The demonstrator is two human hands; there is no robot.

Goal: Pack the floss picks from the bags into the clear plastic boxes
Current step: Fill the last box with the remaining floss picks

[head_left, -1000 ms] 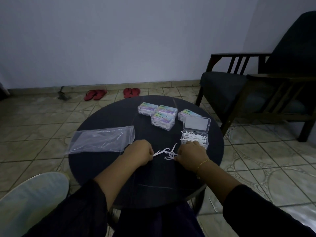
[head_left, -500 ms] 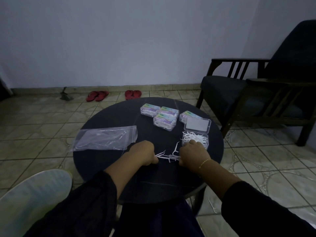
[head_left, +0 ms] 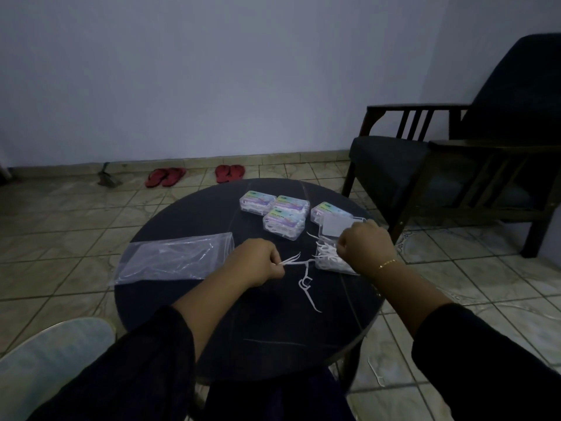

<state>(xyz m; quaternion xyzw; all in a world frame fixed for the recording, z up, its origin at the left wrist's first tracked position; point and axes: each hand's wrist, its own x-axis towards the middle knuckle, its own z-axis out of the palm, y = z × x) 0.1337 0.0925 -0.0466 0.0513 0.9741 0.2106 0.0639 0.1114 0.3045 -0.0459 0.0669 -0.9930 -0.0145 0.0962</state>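
Left hand (head_left: pixel 258 262) is pinching picks (head_left: pixel 290 259); right hand (head_left: pixel 362 246), fingers curled, grip hidden, is risking spilling the overfull box (head_left: pixel 332 261)

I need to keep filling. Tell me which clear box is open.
The open box under the right hand, lid raised, loose picks inside. The four labelled boxes behind are closed.
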